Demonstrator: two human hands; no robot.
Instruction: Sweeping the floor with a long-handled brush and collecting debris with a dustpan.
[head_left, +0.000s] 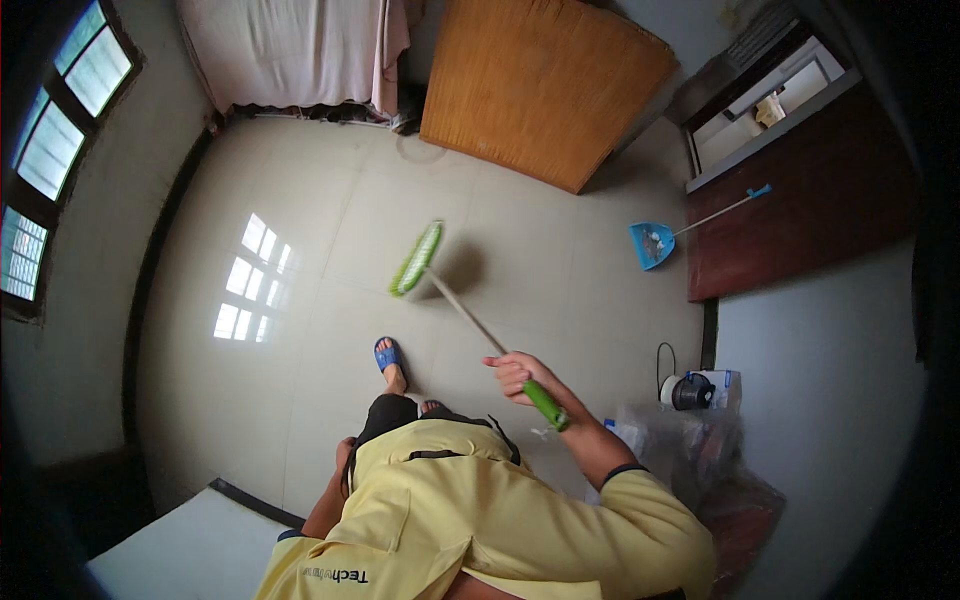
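My right hand (517, 375) is closed around the handle of a green and white broom (465, 315), just above its green end grip. The broom's head, with green bristles, appears lifted a little over the pale tiled floor, in front of my feet. Low at my left side, by the dark shorts, is my left hand (346, 452); its fingers are partly hidden and I see nothing in it. A blue dustpan (652, 245) with a long handle stands at the right near the dark red door, with some litter inside.
A wooden cabinet or panel (540, 90) stands ahead, beside a pink cloth cover (300, 52). The dark red door (802, 187) is on the right. Plastic-wrapped items (675, 442) and a small appliance (691, 391) sit at my right. A white surface (202, 532) is at lower left.
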